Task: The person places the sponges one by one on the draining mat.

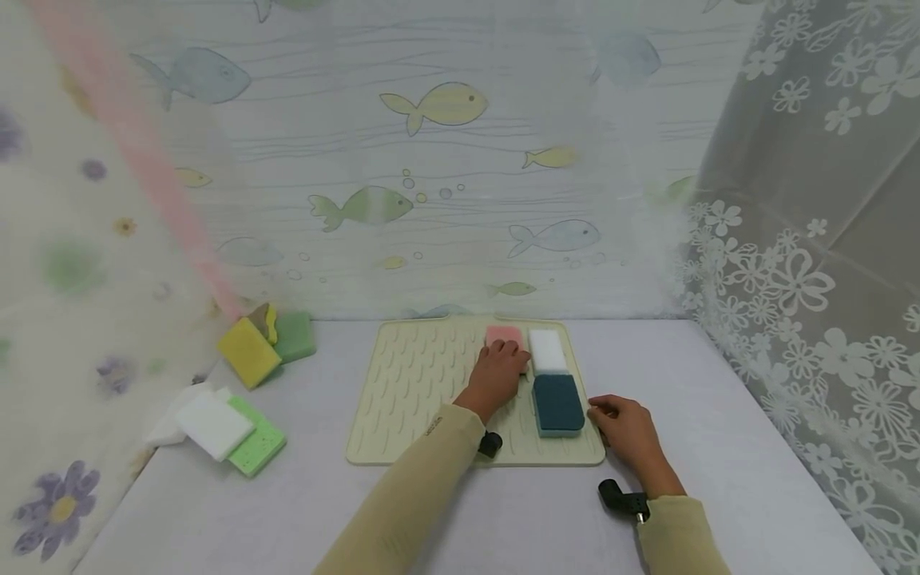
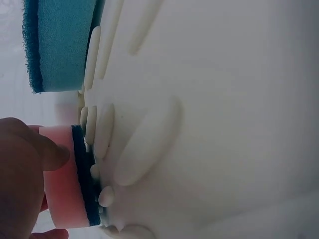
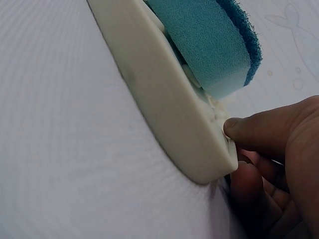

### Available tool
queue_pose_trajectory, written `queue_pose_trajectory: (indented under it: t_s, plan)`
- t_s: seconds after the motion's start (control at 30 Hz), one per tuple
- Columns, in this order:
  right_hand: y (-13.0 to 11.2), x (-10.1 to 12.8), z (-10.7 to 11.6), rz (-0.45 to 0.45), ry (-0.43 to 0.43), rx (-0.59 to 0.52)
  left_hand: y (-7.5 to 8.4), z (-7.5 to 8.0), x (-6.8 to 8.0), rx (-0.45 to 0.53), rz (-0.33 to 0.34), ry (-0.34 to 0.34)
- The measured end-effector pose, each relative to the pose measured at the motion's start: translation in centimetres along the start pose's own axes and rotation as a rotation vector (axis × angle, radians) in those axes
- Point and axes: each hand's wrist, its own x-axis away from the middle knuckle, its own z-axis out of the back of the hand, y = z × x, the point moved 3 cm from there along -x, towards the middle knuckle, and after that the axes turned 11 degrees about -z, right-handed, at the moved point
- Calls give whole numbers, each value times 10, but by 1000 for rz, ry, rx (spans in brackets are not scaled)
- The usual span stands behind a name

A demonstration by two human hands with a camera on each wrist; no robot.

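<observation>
A cream ribbed mat (image 1: 417, 383) lies on the table. At its far right sit a pink sponge (image 1: 503, 334), a white sponge (image 1: 549, 350) and, nearer me, a teal sponge (image 1: 557, 403). My left hand (image 1: 501, 363) grips the pink sponge (image 2: 60, 184), thumb on its side; its dark scouring face rests on the mat's ribs (image 2: 224, 99). The teal sponge (image 2: 60, 45) lies just beside it. My right hand (image 1: 621, 423) pinches the mat's near right rim (image 3: 159, 104), thumb (image 3: 249, 129) on top and fingers curled beneath, close to the teal sponge (image 3: 209, 45).
At the far left lie a yellow sponge (image 1: 247, 351) and a green one (image 1: 295, 335). Nearer me, a white sponge (image 1: 214, 423) rests on a light green one (image 1: 260, 446). A fish-print curtain (image 1: 431, 160) closes the back and a floral lace curtain (image 1: 812, 239) the right.
</observation>
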Motion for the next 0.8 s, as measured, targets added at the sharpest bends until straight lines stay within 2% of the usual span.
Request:
queue_pose_trajectory:
  t_s: [0.4,0.63,0.8]
  plan:
    - [1,1,2,30,17,18,1,7,14,75,20,39]
    - [2,1,0,21,10,19,-2,13,25,124,57,74]
    - [1,1,2,26,6,21,-7,15,36,125,78,101]
